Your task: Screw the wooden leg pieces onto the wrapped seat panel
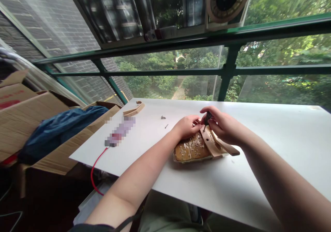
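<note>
A brown sole-shaped block [192, 149], its top pitted and glossy, lies on the white table in front of me. A pale wooden strip [210, 144] with a dark hole crosses it, and another strip [227, 147] juts out to the right. My right hand [218, 121] grips a dark-handled screwdriver [208, 117], tip down at the upper part of the crossing strip. Beside it, my left hand [190, 125] has its fingers curled at that strip's far end, partly hiding it. Several screws [163, 117] and a single screw [166, 126] lie left of my hands.
A curved wooden piece [134, 109] sits at the table's far left corner. Nearer is a blurred-out object [120, 132] by a red cable [93, 171]. Cardboard boxes [38, 111] with blue cloth [62, 130] stand left; green window rails [165, 72] run behind.
</note>
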A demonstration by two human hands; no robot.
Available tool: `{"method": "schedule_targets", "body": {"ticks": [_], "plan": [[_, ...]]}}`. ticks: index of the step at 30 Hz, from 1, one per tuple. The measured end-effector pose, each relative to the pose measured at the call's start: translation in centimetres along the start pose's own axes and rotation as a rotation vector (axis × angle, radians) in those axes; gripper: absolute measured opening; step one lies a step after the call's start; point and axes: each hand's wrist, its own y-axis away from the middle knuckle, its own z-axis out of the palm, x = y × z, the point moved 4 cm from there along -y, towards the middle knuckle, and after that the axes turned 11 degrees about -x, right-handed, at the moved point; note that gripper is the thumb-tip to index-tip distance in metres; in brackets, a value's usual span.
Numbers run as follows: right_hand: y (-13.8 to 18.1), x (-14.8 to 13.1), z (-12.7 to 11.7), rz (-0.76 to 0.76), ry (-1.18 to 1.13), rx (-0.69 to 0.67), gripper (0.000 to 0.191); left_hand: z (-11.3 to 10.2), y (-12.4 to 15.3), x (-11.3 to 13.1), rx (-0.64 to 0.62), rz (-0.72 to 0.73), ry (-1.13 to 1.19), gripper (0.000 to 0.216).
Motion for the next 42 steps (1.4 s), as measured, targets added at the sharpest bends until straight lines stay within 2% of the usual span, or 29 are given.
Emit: {"method": "schedule_targets", "body": {"ticks": [9, 13, 15, 20, 24, 28, 34, 42], "plan": [[0.3, -0.4, -1.0, 0.081, 0.155, 0.003, 0.010, -0.4, 0.1, 0.1, 0.002, -0.020, -0.038, 0.016], [0.1, -0.1, -1.3, 0.150, 0.234, 0.083, 0.026, -0.5, 0.1, 0.1, 0.002, -0.024, -0.050, 0.012], [-0.1, 0.1, -1.1, 0.150, 0.217, 0.082, 0.025, -0.5, 0.1, 0.2, 0.005, -0.023, -0.053, 0.012], [-0.3, 0.2, -0.6, 0.098, 0.127, 0.060, 0.016, -0.4, -0.1, 0.2, 0.001, -0.023, -0.042, 0.016], [-0.2, -0.1, -0.4, 0.002, 0.076, 0.076, 0.023, -0.3, -0.2, 0.1, -0.003, -0.021, -0.015, 0.019], [0.1, -0.5, -0.3, -0.053, 0.105, -0.014, 0.029, -0.2, -0.1, -0.1, 0.014, -0.023, 0.033, 0.020], [0.6, -0.5, -1.1, 0.063, 0.150, -0.062, 0.028, -0.1, 0.1, -0.1, 0.025, -0.030, 0.019, 0.024], [1.0, -0.6, -2.3, 0.164, 0.231, -0.111, 0.009, -0.3, 0.3, -0.2, 0.018, -0.012, -0.008, 0.023]]}}
